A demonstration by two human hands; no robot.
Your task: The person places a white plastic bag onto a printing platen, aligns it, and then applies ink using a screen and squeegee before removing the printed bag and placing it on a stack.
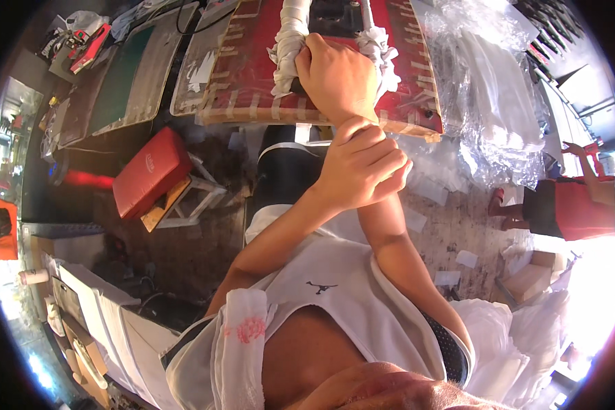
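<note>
My left hand (363, 164) is closed round my right wrist, its fingers wrapped over the top. Beyond it, my right hand (338, 76) is curled shut over the near part of a red board (246, 75) edged with strips of tape. Whatever its fingers hold, if anything, is hidden beneath the hand. Two bars flank it: a left bar wrapped in white cloth (290, 51), which the hand nearly touches, and a right bar with bunched white wrapping (383, 58). A dark plate (335, 17) lies between the bars, farther off.
Left of the board lie flat panels (126, 82), with a red-topped stool (154, 171) below them. Clear plastic wrap (495, 102) heaps up on the right. Another person in red (581, 208) stands at far right. Paper scraps (466, 258) litter the floor.
</note>
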